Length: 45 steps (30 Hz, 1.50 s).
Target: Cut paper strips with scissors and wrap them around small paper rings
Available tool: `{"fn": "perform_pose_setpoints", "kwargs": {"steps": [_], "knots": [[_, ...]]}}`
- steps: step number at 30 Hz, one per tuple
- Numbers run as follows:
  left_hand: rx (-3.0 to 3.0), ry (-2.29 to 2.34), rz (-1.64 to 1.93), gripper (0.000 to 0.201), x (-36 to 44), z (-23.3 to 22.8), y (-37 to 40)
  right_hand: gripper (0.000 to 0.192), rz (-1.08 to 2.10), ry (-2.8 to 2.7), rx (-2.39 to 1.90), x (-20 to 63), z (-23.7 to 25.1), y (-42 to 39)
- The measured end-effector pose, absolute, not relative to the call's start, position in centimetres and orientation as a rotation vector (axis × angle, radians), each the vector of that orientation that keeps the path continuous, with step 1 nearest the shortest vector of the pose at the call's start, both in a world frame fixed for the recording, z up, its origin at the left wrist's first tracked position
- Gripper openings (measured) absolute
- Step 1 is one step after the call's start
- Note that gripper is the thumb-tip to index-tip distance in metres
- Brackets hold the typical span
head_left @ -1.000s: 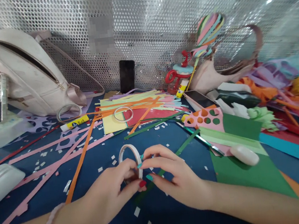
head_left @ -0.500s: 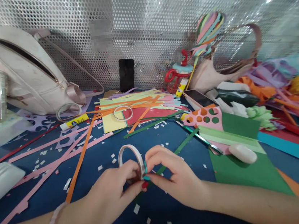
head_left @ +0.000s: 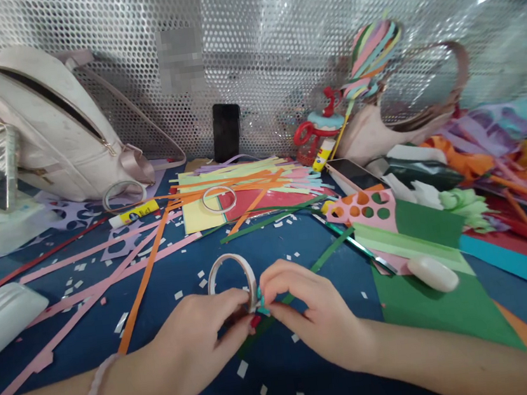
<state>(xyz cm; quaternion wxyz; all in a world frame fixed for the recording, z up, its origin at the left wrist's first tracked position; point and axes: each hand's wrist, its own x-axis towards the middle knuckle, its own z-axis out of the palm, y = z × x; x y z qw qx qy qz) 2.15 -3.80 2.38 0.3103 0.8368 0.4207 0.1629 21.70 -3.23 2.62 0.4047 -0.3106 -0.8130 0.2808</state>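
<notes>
A roll of white tape [head_left: 229,262] stands on edge above the blue tabletop. My left hand [head_left: 198,333] grips its lower right side between thumb and forefinger. Pressed close against that same side, my right hand [head_left: 313,310] pinches at the tape's edge with thumb and forefinger; the bit between the fingertips is tiny and partly hidden by teal nails. Beneath the hands runs a green paper strip [head_left: 325,254]. White paper scraps [head_left: 243,369] lie scattered around.
Behind are paper strips [head_left: 242,181], another tape roll [head_left: 219,199] and a glue stick [head_left: 133,213]. A phone [head_left: 226,131] leans on the silver wall. To the right lie a cutter [head_left: 361,248], green paper [head_left: 442,323] and a white mouse-shaped object [head_left: 433,273]. A backpack [head_left: 54,133] stands left.
My right fingertips have shifted slightly right, opening a small gap from the roll's edge. The roll and my left hand stay nearly in place; the whole view has shifted a little.
</notes>
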Motion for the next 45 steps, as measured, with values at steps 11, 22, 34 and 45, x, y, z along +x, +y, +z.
{"fn": "perform_pose_setpoints", "kwargs": {"steps": [11,22,34,45], "knots": [[2.496,1.164,0.488,0.011,1.9,1.6,-3.9,0.014,0.570,-2.118,-0.834,21.7,2.4,-3.4],[2.536,1.131,0.569,0.015,2.0,1.4,-4.1,0.017,0.664,-2.091,-0.883,21.2,2.2,-3.3],[2.375,1.163,0.393,0.014,2.2,1.7,-4.0,0.018,0.839,-2.026,-0.950,21.0,2.1,-3.5],[2.183,0.970,0.435,0.025,1.9,2.6,-3.7,0.019,0.841,-2.009,-0.918,21.0,1.9,-3.6]]}}
